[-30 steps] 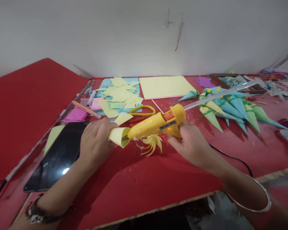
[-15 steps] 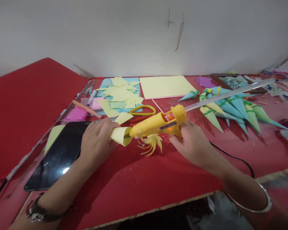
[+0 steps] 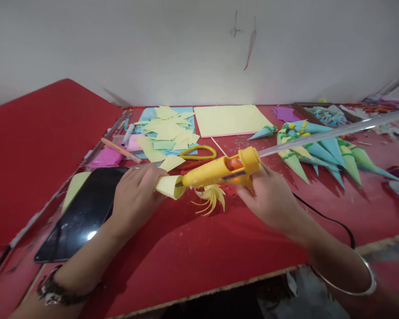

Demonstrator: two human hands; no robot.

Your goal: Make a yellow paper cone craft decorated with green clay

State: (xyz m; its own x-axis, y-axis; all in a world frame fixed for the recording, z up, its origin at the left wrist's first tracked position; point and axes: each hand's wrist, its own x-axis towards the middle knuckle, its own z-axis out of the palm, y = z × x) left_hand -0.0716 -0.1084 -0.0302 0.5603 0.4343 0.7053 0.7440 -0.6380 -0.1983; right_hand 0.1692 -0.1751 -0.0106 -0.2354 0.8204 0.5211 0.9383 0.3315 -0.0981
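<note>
My left hand is closed on a rolled pale-yellow paper, its open end facing right. My right hand grips a yellow glue gun by the handle. The gun's nozzle is at the mouth of the paper roll, and its tip is partly hidden inside. A long clear glue stick sticks out of the gun's back to the right. Just below the gun, a curled yellow paper piece with thin strips lies on the red table.
Yellow and blue paper scraps, a yellow sheet stack and yellow-handled scissors lie behind. Several paper cones are at right. A black tablet lies under my left forearm. A black cable runs at right.
The glue gun and paper roll have shifted slightly right and up together. The glue stick's far end has swung a little and now reaches the right edge of view. Both hands keep their holds.
</note>
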